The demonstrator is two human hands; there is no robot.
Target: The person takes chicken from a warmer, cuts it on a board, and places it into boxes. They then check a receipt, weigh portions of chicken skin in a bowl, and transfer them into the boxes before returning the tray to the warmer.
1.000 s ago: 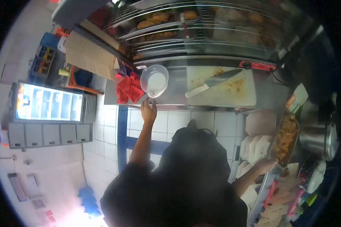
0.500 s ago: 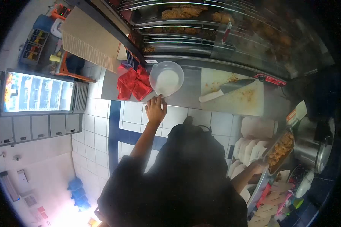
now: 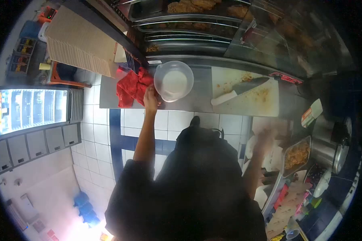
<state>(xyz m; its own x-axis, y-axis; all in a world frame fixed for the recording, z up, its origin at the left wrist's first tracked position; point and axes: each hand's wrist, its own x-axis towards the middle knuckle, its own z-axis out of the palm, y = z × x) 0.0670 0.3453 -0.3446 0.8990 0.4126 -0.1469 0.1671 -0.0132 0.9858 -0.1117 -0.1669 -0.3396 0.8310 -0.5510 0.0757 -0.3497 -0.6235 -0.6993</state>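
My left hand (image 3: 151,99) is at the counter's front edge, its fingers closed on the right side of a crumpled red cloth (image 3: 129,89). Just right of those fingers stands a translucent plastic bowl (image 3: 174,81) with something whitish at its bottom. My right hand (image 3: 266,138) is smeared by motion, so its fingers cannot be read. It hovers over white cartons, left of a metal tray (image 3: 297,156) of browned food, apart from it. A white-handled knife (image 3: 241,90) lies on a stained cutting board (image 3: 258,105).
Behind the counter (image 3: 201,94) rises a glass-fronted warmer with fried pieces on racks (image 3: 193,6). A stack of flat cardboard (image 3: 78,42) stands at the left. A large metal pot (image 3: 323,150) is beyond the tray. A lit fridge (image 3: 32,110) glows at far left.
My left hand has moved from the bowl's front rim to the red cloth. My right hand has left the food tray and swung up and left. The view has shifted slightly.
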